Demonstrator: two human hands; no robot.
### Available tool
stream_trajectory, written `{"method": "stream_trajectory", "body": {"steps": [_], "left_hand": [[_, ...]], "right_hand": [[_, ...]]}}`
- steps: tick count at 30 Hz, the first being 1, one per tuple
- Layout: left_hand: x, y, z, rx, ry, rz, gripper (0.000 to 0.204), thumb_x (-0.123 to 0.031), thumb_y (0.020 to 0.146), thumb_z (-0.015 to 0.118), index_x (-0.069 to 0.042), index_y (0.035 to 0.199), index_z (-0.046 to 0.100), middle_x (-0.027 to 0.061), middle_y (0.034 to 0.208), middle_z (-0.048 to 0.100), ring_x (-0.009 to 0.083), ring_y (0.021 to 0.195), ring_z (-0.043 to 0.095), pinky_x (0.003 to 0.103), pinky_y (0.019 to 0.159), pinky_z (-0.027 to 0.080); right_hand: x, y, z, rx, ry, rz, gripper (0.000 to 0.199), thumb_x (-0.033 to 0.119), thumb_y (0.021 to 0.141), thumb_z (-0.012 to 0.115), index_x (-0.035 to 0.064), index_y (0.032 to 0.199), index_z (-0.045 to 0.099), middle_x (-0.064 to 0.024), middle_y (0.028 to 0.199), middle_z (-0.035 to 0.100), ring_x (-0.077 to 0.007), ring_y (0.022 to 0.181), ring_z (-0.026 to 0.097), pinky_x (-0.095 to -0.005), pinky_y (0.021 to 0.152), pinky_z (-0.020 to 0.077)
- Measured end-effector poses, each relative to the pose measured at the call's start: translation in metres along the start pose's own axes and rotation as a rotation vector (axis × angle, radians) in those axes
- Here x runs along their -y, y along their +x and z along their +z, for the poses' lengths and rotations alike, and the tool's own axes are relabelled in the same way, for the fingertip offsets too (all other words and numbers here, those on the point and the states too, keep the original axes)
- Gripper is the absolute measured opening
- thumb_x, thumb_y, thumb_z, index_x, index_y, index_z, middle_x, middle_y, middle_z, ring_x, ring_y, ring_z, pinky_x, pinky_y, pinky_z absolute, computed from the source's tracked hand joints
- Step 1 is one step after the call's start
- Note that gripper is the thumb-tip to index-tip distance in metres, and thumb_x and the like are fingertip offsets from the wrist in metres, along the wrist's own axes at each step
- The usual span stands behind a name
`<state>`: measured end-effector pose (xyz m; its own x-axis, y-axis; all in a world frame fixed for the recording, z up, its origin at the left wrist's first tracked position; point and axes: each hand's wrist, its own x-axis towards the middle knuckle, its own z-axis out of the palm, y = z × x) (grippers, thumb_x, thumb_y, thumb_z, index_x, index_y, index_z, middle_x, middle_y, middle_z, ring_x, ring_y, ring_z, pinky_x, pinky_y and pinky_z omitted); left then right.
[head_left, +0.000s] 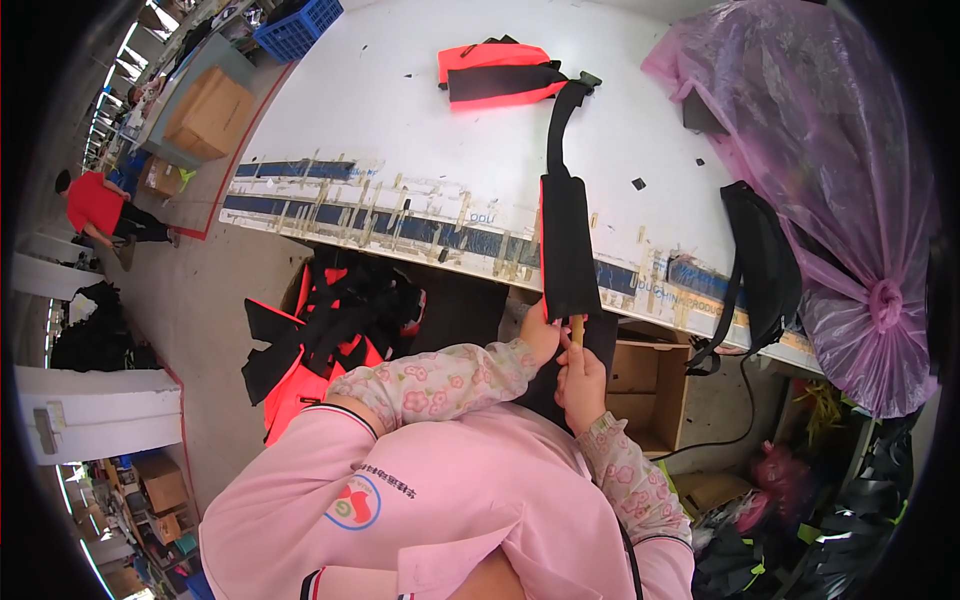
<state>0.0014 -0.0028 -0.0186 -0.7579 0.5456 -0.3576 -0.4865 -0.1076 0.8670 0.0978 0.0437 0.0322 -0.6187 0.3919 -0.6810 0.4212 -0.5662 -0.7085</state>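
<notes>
Left hand [540, 334] pinches one black strap panel [568, 245] by its near end; right hand [582, 387] holds one yellow item [577, 330]. Beyond the grip lies one orange-black pouch [500, 78]; rightward, one black bag [768, 265] and one pink sack [830, 130].

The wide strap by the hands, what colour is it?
The wide strap is mostly black, with an orange-red left edge, best seen in the head view.

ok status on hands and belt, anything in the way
Left hand at belt's near end, grip unclear. Right hand gripping yellow item. Black bag right, apart from belt.
</notes>
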Motion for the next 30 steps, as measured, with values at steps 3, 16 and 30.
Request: {"method": "stream_trajectory", "body": {"steps": [3, 16, 30], "left_hand": [[-0.003, 0.0, -0.004, 0.015, 0.063, -0.047, 0.024, -0.018, 0.097, 0.04, 0.0, 0.106, 0.054, 0.0117, 0.091, 0.063, 0.0202, 0.071, 0.064, 0.028, 0.061, 0.052], [-0.011, -0.001, -0.001, 0.01, -0.113, -0.013, 0.024, -0.014, 0.096, 0.04, -0.002, 0.104, 0.059, 0.0108, 0.091, 0.065, 0.02, 0.075, 0.064, 0.028, 0.057, 0.053], [-0.025, -0.005, 0.006, 0.028, -0.063, -0.213, 0.021, -0.012, 0.094, 0.041, -0.003, 0.106, 0.056, 0.011, 0.096, 0.063, 0.0184, 0.077, 0.063, 0.029, 0.066, 0.053]], "right_hand": [[-0.01, 0.008, 0.0, -0.035, -0.086, -0.068, 0.032, 0.033, 0.097, 0.041, 0.0088, 0.078, 0.047, 0.004, 0.046, 0.034, -0.0062, 0.032, 0.027, -0.023, 0.03, 0.0209], [-0.013, -0.068, -0.021, 0.104, 0.068, 0.038, 0.03, 0.028, 0.098, 0.039, 0.0054, 0.081, 0.048, 0.0026, 0.047, 0.036, -0.0065, 0.035, 0.03, -0.0235, 0.032, 0.0254], [-0.006, -0.001, 0.012, -0.019, 0.235, -0.033, 0.028, 0.028, 0.097, 0.04, 0.0066, 0.082, 0.048, 0.0036, 0.048, 0.034, -0.0065, 0.034, 0.025, -0.0235, 0.032, 0.0213]]}}
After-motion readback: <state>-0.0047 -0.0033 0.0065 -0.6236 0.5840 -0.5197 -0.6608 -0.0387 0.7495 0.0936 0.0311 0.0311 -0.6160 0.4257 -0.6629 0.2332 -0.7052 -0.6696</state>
